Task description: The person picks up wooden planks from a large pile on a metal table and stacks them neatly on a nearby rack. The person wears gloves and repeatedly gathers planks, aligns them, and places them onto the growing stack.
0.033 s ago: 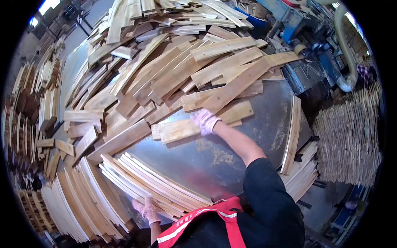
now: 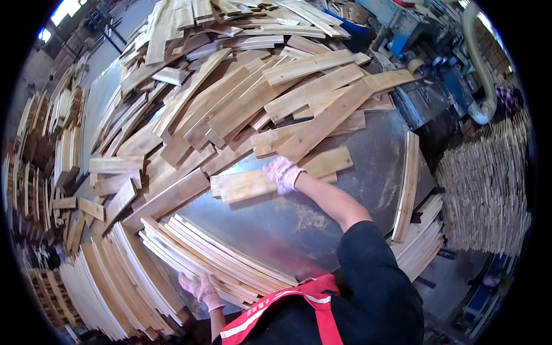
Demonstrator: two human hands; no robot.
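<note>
My right hand [image 2: 283, 174], in a pale pink glove, reaches forward over the metal table. Its bent fingers close on a light wooden board [image 2: 247, 187], partly covering its middle; the fingertips are hard to see. Another short piece of wood lies partly under that board. At the lower left, my left hand [image 2: 201, 292], gloved alike, has its thumb and fingers apart and holds nothing. It is beside the near left edge of a row of narrow boards [image 2: 221, 253] set side by side on the table in front of me.
A large heap of loose boards [image 2: 230, 109] covers the table's far side. More boards stand in a row [image 2: 115, 282] at the left. One long board [image 2: 406, 187] lies along the right edge. Beyond are a tall wood stack [image 2: 483, 184] and a blue machine [image 2: 408, 34] with a hose.
My right hand and the board under it have come slightly nearer to me. My left hand has shifted a little leftward, and its fingers have spread wider.
</note>
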